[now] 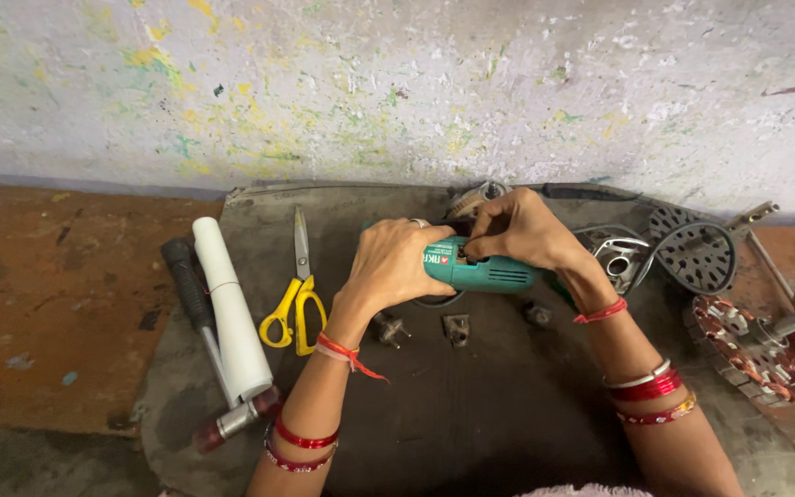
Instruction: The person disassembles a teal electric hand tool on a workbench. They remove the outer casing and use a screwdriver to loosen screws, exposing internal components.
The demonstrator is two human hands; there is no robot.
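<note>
Green angle grinder (482, 270), just one, gripped by the left hand (388, 262) and right hand (519, 227); one yellow scissors (295, 308) and one white roll (230, 308) lie nearby.

1. A dark, worn mat (471, 414) covers the floor against the paint-flecked wall; bare reddish floor (57, 304) shows to its left.
2. On the mat's left part lie yellow-handled scissors (296, 294), a white roll (230, 308) and a black-gripped tool (197, 313) — side by side.
3. Small metal parts (457, 329) sit mid-mat.
4. At right — a perforated metal cover (694, 250) and a copper-wound motor part (747, 345).
</note>
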